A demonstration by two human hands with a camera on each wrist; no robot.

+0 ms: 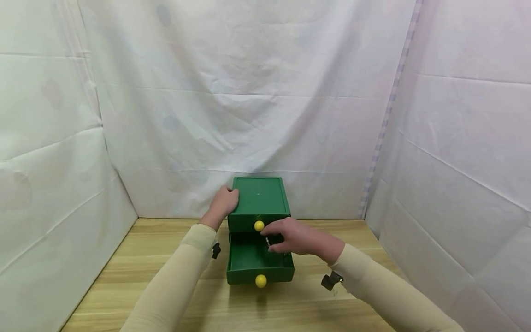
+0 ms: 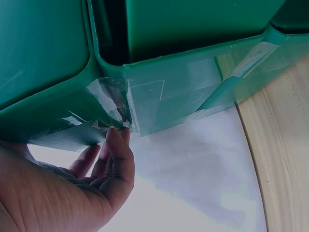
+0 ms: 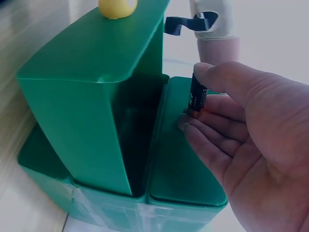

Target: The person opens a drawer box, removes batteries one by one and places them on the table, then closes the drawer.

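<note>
A small green drawer cabinet (image 1: pixel 259 196) stands on the table with its lower drawer (image 1: pixel 240 275) pulled out. The upper drawer (image 1: pixel 240 224) is closed. My right hand (image 1: pixel 298 237) is over the open drawer, pinching a small black battery with a copper-coloured end (image 3: pixel 197 96) between thumb and fingertips. My left hand (image 1: pixel 226 201) rests against the cabinet's left side near the top. In the left wrist view, the fingertips (image 2: pixel 116 137) of that hand touch the side wall where clear tape (image 2: pixel 108 96) is stuck; its thumb is hidden there.
Each drawer front carries a round yellow knob (image 1: pixel 260 281). The cabinet is on a light wood table (image 1: pixel 166 258) near the back edge. White cloth (image 1: pixel 244 92) hangs behind and along both sides. A dark strap mount (image 1: pixel 332 280) is on the right wrist.
</note>
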